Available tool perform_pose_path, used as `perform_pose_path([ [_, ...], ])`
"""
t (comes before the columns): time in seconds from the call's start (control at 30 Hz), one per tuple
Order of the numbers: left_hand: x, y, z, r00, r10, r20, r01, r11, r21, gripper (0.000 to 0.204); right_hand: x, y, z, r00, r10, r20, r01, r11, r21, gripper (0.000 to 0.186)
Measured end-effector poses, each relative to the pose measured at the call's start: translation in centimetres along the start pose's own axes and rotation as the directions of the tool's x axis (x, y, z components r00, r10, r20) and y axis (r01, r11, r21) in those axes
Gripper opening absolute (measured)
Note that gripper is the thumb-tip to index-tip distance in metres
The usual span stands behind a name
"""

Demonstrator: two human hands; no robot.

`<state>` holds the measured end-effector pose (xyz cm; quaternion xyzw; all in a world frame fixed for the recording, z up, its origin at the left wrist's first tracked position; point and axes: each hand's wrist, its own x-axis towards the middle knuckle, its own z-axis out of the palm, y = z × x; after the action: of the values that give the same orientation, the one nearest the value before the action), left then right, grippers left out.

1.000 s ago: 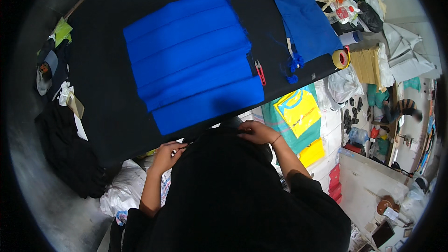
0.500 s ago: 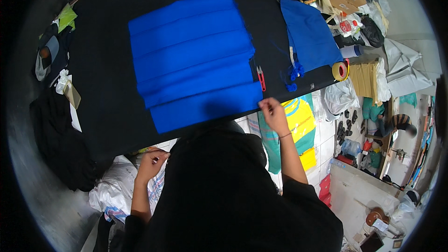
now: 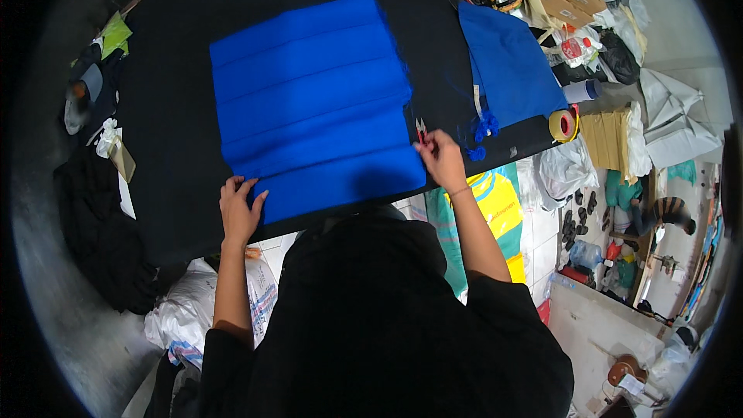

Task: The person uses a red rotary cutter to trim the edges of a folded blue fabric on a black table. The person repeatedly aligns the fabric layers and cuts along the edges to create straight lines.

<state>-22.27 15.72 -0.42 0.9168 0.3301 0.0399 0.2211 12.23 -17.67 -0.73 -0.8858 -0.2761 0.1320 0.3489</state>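
Note:
A bright blue folded cloth [image 3: 313, 101], with several creases across it, lies on the black-covered table [image 3: 174, 209]. My left hand [image 3: 241, 207] rests at its near left corner, thumb apart from the fingers, touching the end of the nearest fold. At the right edge of that fold, my right hand [image 3: 443, 161] has its fingers closed on the cloth's edge. Red-handled thread snips [image 3: 421, 130] lie right beside it, their handles partly hidden behind the fingers.
A second blue cloth piece [image 3: 511, 62] lies at the right, with blue thread tufts [image 3: 485, 125] near it. A tape roll [image 3: 563, 125] sits at the table's right edge. Dark clothing [image 3: 101, 224] lies at the left; a filled white sack [image 3: 190, 302] stands below the table.
My left hand has moved up from below the table edge onto the cloth's near left corner. My right hand has shifted up and left, from the near right corner to the fold beside the snips.

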Motion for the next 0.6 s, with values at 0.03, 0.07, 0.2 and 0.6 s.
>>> perform_pose_path([
  [0.03, -0.5, -0.5, 0.3, 1.000, -0.019, -0.011, 0.019, 0.999, -0.032, 0.046, -0.8, 0.0, -0.3, 0.997, 0.012, 0.070, -0.014, 1.000, 0.016, 0.019],
  [0.07, -0.8, -0.8, 0.7, 0.999, -0.035, -0.018, 0.034, 0.997, -0.068, 0.047, -1.6, 0.7, -0.1, 0.998, -0.011, 0.055, 0.010, 1.000, 0.026, 0.024],
  [0.2, -1.4, -0.4, 0.9, 0.992, -0.126, -0.024, 0.116, 0.959, -0.259, 0.054, -3.5, 2.2, 0.8, 0.998, 0.057, 0.034, -0.064, 0.954, 0.294, 0.030],
  [0.6, -0.1, -2.4, 1.8, 0.935, -0.321, -0.148, 0.231, 0.872, -0.432, 0.057, -1.2, 2.6, -1.1, 0.994, -0.113, -0.009, 0.113, 0.994, 0.008, 0.015],
])
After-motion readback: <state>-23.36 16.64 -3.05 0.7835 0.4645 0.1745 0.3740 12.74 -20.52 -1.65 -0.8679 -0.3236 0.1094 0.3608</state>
